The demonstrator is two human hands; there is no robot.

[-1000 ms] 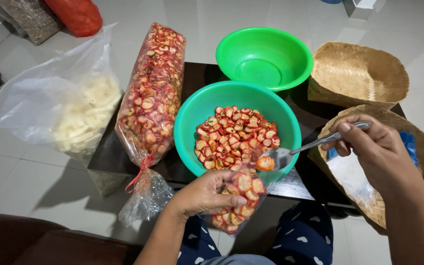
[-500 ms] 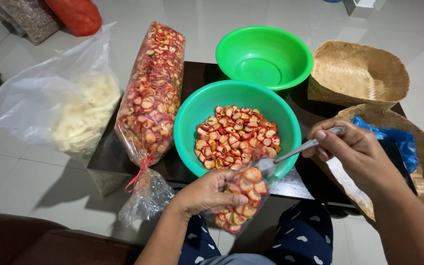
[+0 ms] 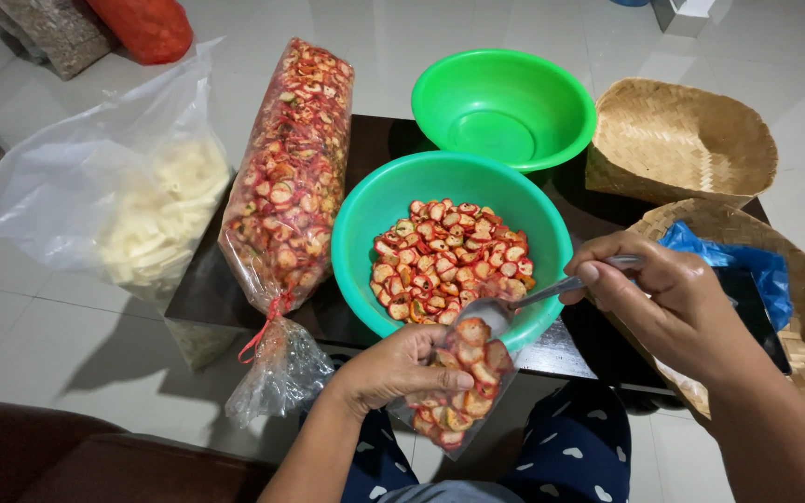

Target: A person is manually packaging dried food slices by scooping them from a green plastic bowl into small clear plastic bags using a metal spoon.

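Observation:
My left hand (image 3: pixel 398 369) grips a small clear bag (image 3: pixel 454 391) full of red sliced crackers, held below the near rim of a teal bowl (image 3: pixel 370 214). The bowl holds more of the same red crackers (image 3: pixel 447 256). A metal spoon (image 3: pixel 505 305) is in my right hand (image 3: pixel 668 298); its empty bowl end hovers right over the small bag's mouth at the teal bowl's front edge.
A long tied bag of red crackers (image 3: pixel 291 177) lies left of the bowl on a dark low table (image 3: pixel 375 140). An empty green bowl (image 3: pixel 505 107) sits behind. Woven baskets (image 3: pixel 682 135) stand at right, one holding blue plastic (image 3: pixel 729 261). A bag of pale crackers (image 3: pixel 156 219) rests on the floor.
The spoon carried crackers from the teal bowl to the small bag and now looks empty over the bag's mouth. My right hand moved left and down; the bag stayed in place.

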